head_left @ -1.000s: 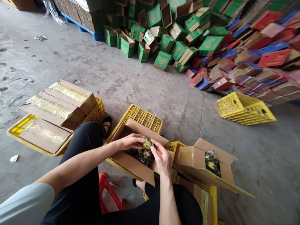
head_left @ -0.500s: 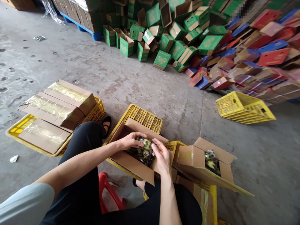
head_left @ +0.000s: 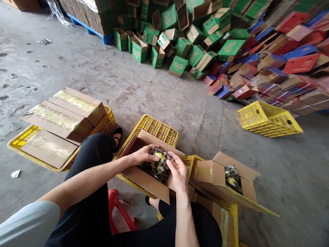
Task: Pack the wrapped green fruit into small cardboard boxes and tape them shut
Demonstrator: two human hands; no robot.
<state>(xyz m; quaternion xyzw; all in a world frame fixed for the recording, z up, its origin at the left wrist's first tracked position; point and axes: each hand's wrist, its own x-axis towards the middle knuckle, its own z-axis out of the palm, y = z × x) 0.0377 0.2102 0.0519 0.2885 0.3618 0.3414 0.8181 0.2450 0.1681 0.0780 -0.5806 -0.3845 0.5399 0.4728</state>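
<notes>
Between my hands is a clear plastic packet (head_left: 161,157) with dark and yellow-green contents whose kind I cannot make out. My left hand (head_left: 146,154) grips its left side, thumb on top. My right hand (head_left: 177,168) has its fingers curled at the packet's right edge. Both hands are over an open cardboard box (head_left: 146,180) with its flaps spread, and more dark packets show inside it. That box rests on an upturned yellow plastic crate (head_left: 160,128). To the right, a second open cardboard box (head_left: 210,171) holds similar packets (head_left: 232,178).
Taped cardboard boxes (head_left: 58,118) fill a yellow crate (head_left: 12,144) on the left. A red stool (head_left: 120,209) is below my legs. Another yellow crate (head_left: 267,120) stands at right. Green boxes (head_left: 178,65) and red and blue boxes (head_left: 300,63) lie heaped behind.
The packet has turned slightly between my hands, so more of its clear wrapping faces up. My fingers have shifted a little; the boxes and crates stay put.
</notes>
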